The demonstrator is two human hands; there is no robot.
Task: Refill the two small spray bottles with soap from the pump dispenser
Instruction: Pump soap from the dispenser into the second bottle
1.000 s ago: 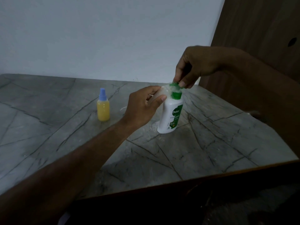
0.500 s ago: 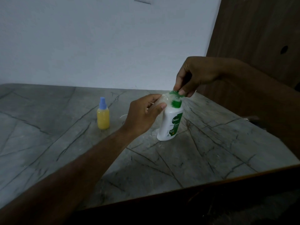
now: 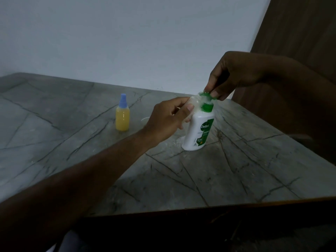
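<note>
Near the worktop's (image 3: 236, 179) far right corner, the right hand (image 3: 234, 75) pinches the pump dispenser's (image 3: 199, 131) green head while the left hand (image 3: 165, 119) grips a clear small bottle (image 3: 193, 104) under the spout; a filled yellow spray bottle (image 3: 122, 115) stands apart, leftward.

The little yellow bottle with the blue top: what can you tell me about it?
The small spray bottle looks like clear plastic, filled nearly to the shoulder with yellow-orange liquid, and its pale blue spray cap is on. It stands upright on the grey marble-look table, to the left of the white pump dispenser and apart from it. Neither hand touches it.
</note>
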